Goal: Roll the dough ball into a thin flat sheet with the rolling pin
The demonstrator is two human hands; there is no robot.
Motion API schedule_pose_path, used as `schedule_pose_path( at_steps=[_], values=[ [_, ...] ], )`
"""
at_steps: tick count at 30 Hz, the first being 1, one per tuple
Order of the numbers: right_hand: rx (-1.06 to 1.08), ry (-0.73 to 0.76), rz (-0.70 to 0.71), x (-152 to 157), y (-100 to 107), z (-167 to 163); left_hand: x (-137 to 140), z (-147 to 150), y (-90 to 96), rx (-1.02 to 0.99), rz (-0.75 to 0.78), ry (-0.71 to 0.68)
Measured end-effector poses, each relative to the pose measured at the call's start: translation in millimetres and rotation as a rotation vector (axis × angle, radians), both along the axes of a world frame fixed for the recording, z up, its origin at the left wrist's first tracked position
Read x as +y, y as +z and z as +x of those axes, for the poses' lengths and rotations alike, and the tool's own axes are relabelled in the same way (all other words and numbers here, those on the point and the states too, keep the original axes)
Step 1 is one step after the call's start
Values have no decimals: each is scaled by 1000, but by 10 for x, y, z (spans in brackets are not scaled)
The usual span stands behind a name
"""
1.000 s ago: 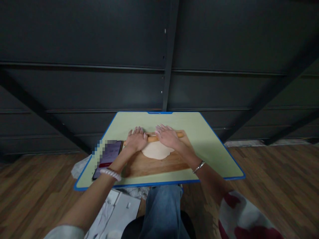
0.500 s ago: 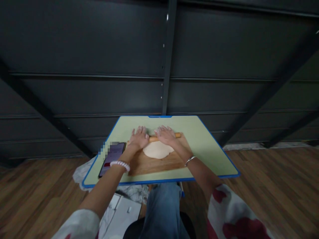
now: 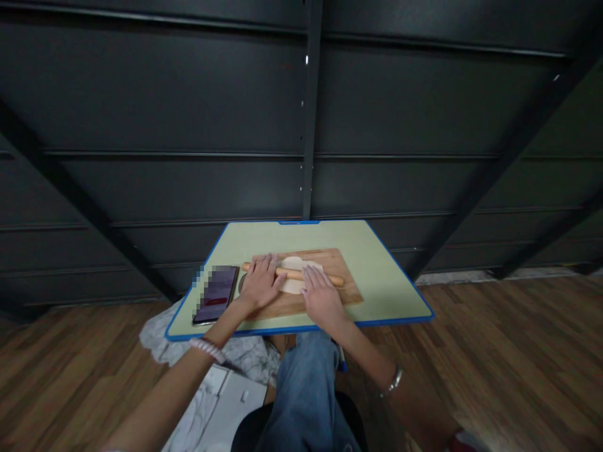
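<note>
A wooden rolling pin [image 3: 293, 274] lies across a flattened sheet of pale dough [image 3: 293, 287] on a wooden board [image 3: 352, 295]. My left hand [image 3: 259, 282] rests palm down over the pin's left part, its fingers stretched out. Over the right part lie the straight fingers of my right hand [image 3: 323, 300], with the palm toward me. Both hands press on the pin without wrapping round it. Dough shows on both sides of the pin, partly covered by my hands. A round dark-rimmed thing by my left hand is mostly hidden.
The board sits on a small pale-green table [image 3: 391, 295] with a blue edge. A phone [image 3: 217, 296] lies left of the board. Behind the table stands a dark panelled wall [image 3: 235, 188]. Marbled sheeting [image 3: 249, 358] and a white box [image 3: 240, 402] are on the floor.
The rolling pin has come toward me, from the dough's far edge to across its middle. Both hands moved back with it. The view has shifted slightly.
</note>
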State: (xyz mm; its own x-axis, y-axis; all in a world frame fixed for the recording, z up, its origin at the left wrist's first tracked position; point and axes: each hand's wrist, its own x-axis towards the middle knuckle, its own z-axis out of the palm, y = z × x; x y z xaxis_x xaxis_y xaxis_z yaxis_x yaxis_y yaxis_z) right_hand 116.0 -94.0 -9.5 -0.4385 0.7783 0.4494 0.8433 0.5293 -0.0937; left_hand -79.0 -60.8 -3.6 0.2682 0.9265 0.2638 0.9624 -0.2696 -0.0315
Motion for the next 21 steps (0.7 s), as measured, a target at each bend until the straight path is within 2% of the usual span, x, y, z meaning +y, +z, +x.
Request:
schedule_pose_path(
  at_steps=[3,7,13,21],
  values=[
    [6,-28,-3,-123,-24,3,13,43,-3,-7,12,14],
    [15,-46,-23,-133,-29,8,133,111,35,15,-18,6],
    [40,-94,-64,-22,-54,16,427,193,49,16,-69,-89],
    [25,-58,-130,267,12,201,776,439,62,58,-109,-107]
  ],
)
